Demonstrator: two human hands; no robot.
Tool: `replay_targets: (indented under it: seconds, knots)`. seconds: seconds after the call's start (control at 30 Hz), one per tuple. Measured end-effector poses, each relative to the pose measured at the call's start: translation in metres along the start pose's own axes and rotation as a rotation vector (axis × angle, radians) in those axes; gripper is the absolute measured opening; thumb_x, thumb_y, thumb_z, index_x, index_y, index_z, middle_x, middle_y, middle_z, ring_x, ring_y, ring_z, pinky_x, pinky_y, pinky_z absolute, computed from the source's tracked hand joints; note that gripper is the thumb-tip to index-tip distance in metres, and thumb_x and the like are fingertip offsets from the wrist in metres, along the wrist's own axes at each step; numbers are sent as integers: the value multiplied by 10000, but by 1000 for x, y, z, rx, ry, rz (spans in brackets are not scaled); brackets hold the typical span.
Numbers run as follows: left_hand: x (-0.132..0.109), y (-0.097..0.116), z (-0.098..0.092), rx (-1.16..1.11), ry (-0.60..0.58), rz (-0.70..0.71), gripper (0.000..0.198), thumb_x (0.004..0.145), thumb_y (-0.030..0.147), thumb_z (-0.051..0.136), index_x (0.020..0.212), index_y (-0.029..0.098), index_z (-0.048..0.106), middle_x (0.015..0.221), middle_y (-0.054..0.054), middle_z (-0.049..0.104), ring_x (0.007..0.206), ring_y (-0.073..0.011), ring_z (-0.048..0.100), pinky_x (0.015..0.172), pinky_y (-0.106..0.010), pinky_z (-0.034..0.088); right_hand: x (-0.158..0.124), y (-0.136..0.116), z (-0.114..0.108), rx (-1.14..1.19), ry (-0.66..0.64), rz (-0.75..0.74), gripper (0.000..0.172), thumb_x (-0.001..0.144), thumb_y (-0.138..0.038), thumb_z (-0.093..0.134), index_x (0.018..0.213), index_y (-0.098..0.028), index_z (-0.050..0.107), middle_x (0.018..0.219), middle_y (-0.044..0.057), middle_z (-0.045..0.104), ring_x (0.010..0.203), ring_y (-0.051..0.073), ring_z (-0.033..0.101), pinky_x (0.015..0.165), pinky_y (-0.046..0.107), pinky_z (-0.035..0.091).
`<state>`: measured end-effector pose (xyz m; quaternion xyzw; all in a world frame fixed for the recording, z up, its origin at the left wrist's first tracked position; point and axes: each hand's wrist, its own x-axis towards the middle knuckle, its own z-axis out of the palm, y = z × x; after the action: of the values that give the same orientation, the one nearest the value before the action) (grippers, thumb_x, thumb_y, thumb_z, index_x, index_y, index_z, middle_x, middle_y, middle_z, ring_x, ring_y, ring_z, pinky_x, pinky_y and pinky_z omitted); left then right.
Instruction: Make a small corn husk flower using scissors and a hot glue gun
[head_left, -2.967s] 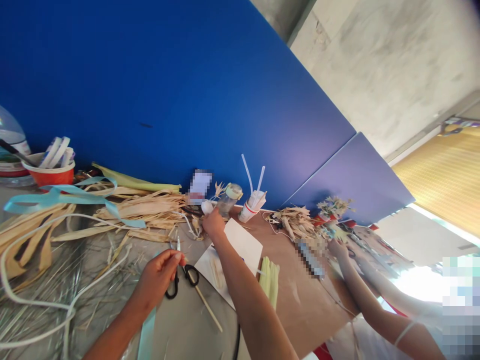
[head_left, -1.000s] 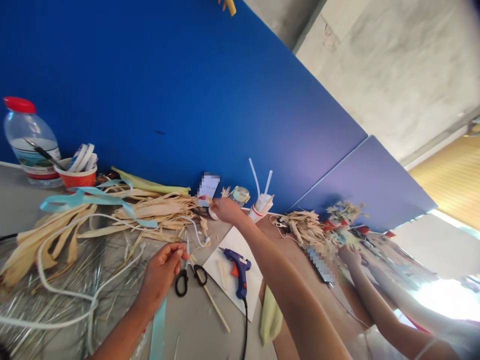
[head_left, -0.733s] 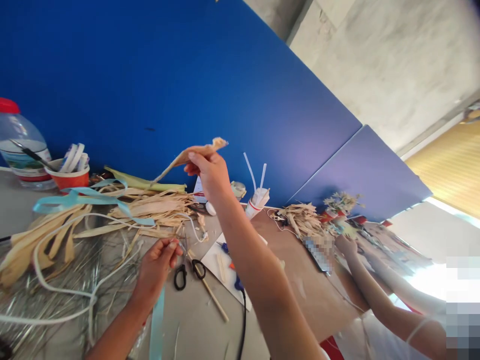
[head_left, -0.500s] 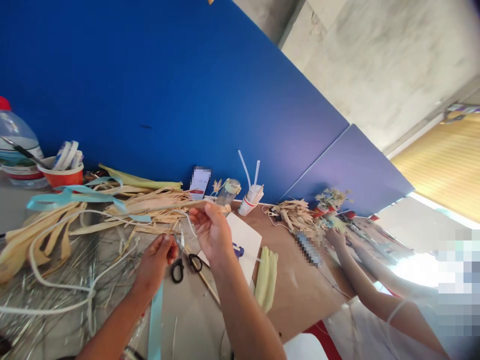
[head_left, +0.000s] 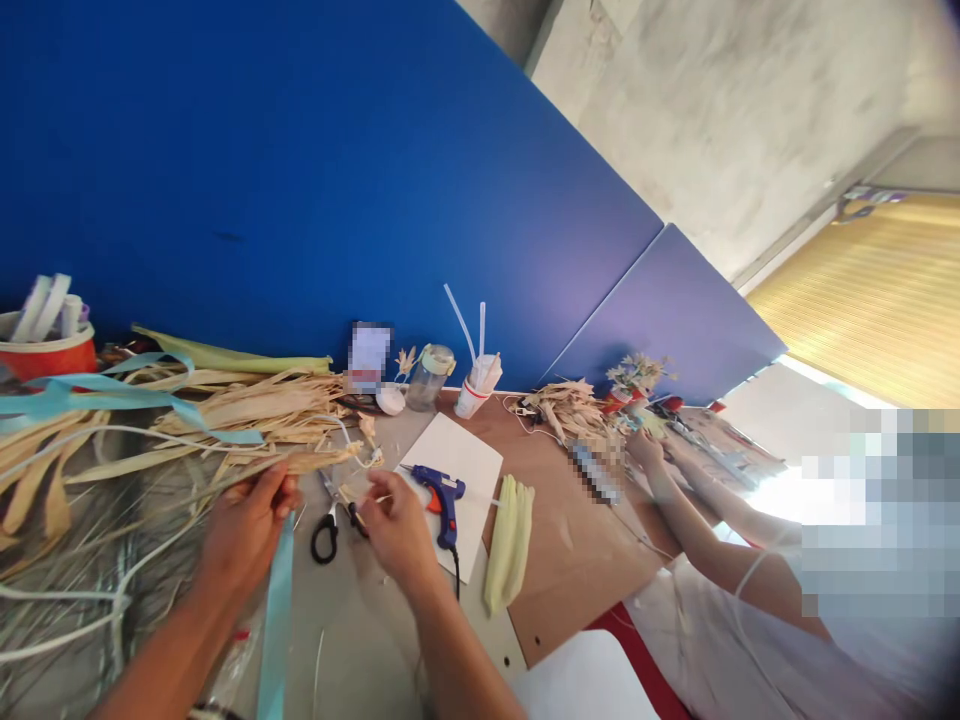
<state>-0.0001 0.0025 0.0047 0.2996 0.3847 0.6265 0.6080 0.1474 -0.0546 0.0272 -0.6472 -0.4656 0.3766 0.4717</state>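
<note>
My left hand (head_left: 251,525) is closed, pinching a strip of dried corn husk (head_left: 319,461) between thumb and fingers; the strip's end points right, above the table. My right hand (head_left: 399,530) has its fingers loosely curled and apart, beside the black-handled scissors (head_left: 325,540). Its fingertips overlap the right handle loop in the view, and whether they touch it I cannot tell. The scissors lie on the table, blades pointing away from me. Just right of that hand, a blue glue gun (head_left: 445,498) rests on a white sheet (head_left: 480,460).
A pile of dried husks (head_left: 262,410) and light blue ribbon (head_left: 276,620) lie left. Pale green husks (head_left: 510,540) lie on brown board (head_left: 577,560). A glass jar (head_left: 430,380) and a cup (head_left: 476,387) stand at the back. Another person's arms (head_left: 697,540) are at right.
My right hand has let go of the husk strip and come down toward the scissors. My left hand has moved left and now holds the strip. The view has shifted right.
</note>
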Motion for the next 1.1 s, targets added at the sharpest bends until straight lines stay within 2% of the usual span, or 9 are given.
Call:
replay_targets:
  seconds: [0.13, 0.3, 0.37, 0.47, 0.57, 0.63, 0.73, 0.87, 1.1]
  knots:
    - [7, 10, -3, -195, 49, -41, 266, 590, 106, 755, 833, 177, 674, 898, -18, 725, 685, -109, 613, 564, -180, 501, 1, 5, -40, -809, 91, -46, 290, 823, -224, 591, 1083, -123, 668, 1048, 161, 675, 901, 273, 667, 786, 370, 484]
    - [-1, 6, -1, -66, -115, -290, 330, 635, 184, 787, 956, 143, 721, 946, -88, 749, 653, -118, 632, 606, -214, 536, 7, 16, -43, -1088, 5, 61, 262, 807, -140, 590, 1054, -97, 669, 1046, 198, 696, 910, 286, 692, 739, 336, 484]
    - [-5, 1, 1, 9, -149, -280, 361, 636, 277, 821, 962, 152, 729, 900, -63, 739, 621, -103, 601, 594, -206, 514, 10, 15, -44, -992, 32, 76, 265, 787, -75, 565, 1028, -113, 670, 962, 170, 715, 880, 259, 689, 723, 315, 470]
    - [-12, -3, 5, 80, -184, -253, 374, 597, 392, 848, 857, 144, 742, 751, -31, 688, 588, -100, 547, 561, -205, 464, 10, 7, -44, -420, 1, 96, 215, 754, -101, 574, 946, -154, 656, 762, 56, 688, 642, 164, 619, 594, 254, 426]
    - [-19, -2, 8, 121, -382, -296, 428, 651, 516, 789, 862, 146, 743, 749, -47, 674, 602, -117, 528, 568, -232, 432, 6, 0, -33, 283, -173, 119, 146, 687, -207, 640, 827, -170, 624, 626, -30, 605, 436, 71, 416, 460, 205, 315]
    - [-23, -2, 9, 148, -511, -305, 472, 673, 555, 756, 908, 148, 731, 651, -32, 628, 586, -132, 508, 560, -245, 401, 4, -1, -20, 524, -237, 119, 173, 625, -249, 699, 744, -170, 602, 558, -53, 567, 398, 48, 349, 427, 196, 264]
    - [-23, -3, 10, 210, -563, -274, 459, 649, 542, 768, 878, 151, 697, 649, -27, 618, 578, -141, 502, 548, -255, 367, 4, 2, -1, 581, -193, 95, 179, 596, -239, 722, 677, -169, 578, 494, -72, 528, 384, 43, 354, 414, 193, 240]
    - [-19, -3, 12, 347, -431, -159, 387, 644, 521, 762, 671, 166, 609, 535, 36, 495, 511, -105, 410, 512, -233, 308, 10, 9, 8, 520, -148, 71, 133, 622, -234, 681, 654, -173, 567, 448, -87, 488, 382, 50, 354, 420, 198, 225]
    - [-18, -8, 10, 410, -381, -138, 387, 673, 542, 707, 688, 180, 571, 493, 74, 419, 456, -89, 338, 463, -218, 254, 13, 19, 12, 598, -124, 79, 163, 650, -257, 700, 663, -174, 560, 473, -89, 465, 408, 47, 339, 442, 193, 220]
